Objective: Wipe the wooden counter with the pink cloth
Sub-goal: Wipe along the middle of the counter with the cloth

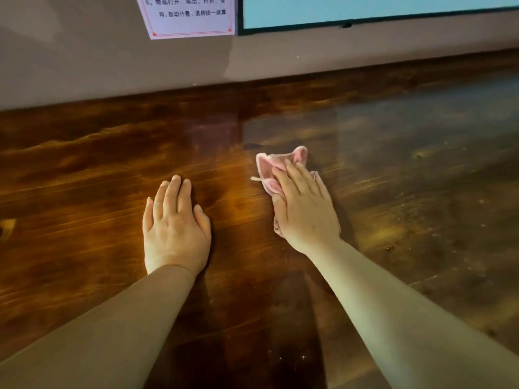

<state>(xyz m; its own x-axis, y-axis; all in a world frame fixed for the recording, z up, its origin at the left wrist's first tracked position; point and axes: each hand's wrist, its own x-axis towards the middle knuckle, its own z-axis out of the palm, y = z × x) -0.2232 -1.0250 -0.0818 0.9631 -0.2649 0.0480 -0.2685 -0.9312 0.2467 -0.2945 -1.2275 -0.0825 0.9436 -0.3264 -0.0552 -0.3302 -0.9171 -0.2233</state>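
Observation:
The dark wooden counter (98,169) fills most of the head view. A crumpled pink cloth (269,167) lies on it right of centre, with a loose thread at its left edge. My right hand (304,209) lies flat on top of the cloth with straight fingers, pressing it against the wood; much of the cloth is hidden under the palm. My left hand (175,226) rests flat on the bare wood to the left, fingers straight and together, holding nothing.
A grey wall (84,57) runs along the counter's far edge. A printed paper notice (188,15) hangs on it, and a dark-framed screen (365,9) is at the upper right. Small specks and crumbs (393,245) dot the counter to the right.

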